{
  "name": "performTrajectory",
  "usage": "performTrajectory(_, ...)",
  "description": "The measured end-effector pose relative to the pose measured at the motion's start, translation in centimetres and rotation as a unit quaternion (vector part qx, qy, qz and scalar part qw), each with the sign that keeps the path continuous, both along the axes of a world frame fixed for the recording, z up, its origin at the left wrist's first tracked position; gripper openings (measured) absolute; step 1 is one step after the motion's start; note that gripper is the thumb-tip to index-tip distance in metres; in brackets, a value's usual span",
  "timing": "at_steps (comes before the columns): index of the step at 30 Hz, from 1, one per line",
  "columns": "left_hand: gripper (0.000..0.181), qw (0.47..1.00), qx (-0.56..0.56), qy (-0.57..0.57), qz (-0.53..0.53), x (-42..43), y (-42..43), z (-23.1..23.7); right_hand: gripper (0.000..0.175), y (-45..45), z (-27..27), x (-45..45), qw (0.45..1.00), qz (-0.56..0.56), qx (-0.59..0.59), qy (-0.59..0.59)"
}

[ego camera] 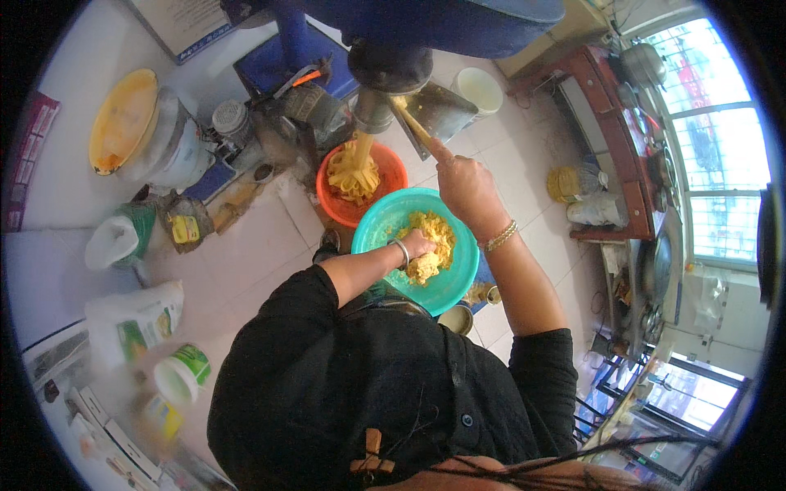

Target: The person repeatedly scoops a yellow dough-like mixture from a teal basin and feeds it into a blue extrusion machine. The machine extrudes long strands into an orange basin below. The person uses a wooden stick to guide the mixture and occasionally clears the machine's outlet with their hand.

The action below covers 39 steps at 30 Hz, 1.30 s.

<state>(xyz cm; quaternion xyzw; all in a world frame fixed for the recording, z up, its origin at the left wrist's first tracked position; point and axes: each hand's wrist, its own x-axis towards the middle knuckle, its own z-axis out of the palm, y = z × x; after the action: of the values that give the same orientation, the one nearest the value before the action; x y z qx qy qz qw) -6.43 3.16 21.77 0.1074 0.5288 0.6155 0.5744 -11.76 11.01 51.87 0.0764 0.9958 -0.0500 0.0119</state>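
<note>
Down in a teal plastic basin, my left hand grips crumbly yellow dough, its fingertips sunk in and hidden. My right hand holds a wooden stick, whose far end rests at the feed opening of a noodle extruding machine. Wide yellow noodles hang from the machine's metal outlet. They pile up in an orange-red plastic basin just beyond the teal one. A sheet-metal tray slopes beside the feed opening, with yellow crumbs on it.
A white bucket stands behind the tray. Oil jugs sit by a brown wooden cabinet at right. To the left are a yellow enamel basin, a white sack and a green-white bucket on the tiled floor.
</note>
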Motion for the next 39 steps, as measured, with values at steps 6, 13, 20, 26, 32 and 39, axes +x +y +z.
performTrajectory(6, 0.045, 0.935, 0.136, -0.32, -0.067, -2.0, -1.6, 4.2, 0.051, -0.1, -0.5, -0.4, 1.0, 0.007, 0.001, 0.002)
performTrajectory(13, 0.047, 0.95, 0.125, -0.275, -0.082, -2.2, -1.9, 3.3, 0.051, -0.3, 0.0, -0.9, 1.0, -0.001, -0.017, 0.008)
performTrajectory(20, 0.06, 0.852, 0.189, -0.478, -0.1, -3.7, -4.1, 6.5, 0.047, 0.5, 2.0, 0.9, 0.995, -0.012, -0.103, 0.002)
performTrajectory(26, 0.042, 0.913, 0.195, -0.358, -0.016, -1.5, -1.2, 3.8, 0.044, 0.1, -0.2, -0.6, 0.997, -0.025, -0.072, 0.006)
performTrajectory(32, 0.039, 0.973, 0.128, -0.188, 0.028, -1.5, -0.1, 3.9, 0.04, 0.3, -0.5, -0.7, 0.984, -0.031, -0.166, 0.061)
performTrajectory(39, 0.033, 0.981, 0.071, -0.181, -0.012, -2.2, 0.2, 4.9, 0.038, 1.8, -1.4, -0.6, 0.933, -0.113, -0.331, 0.086)
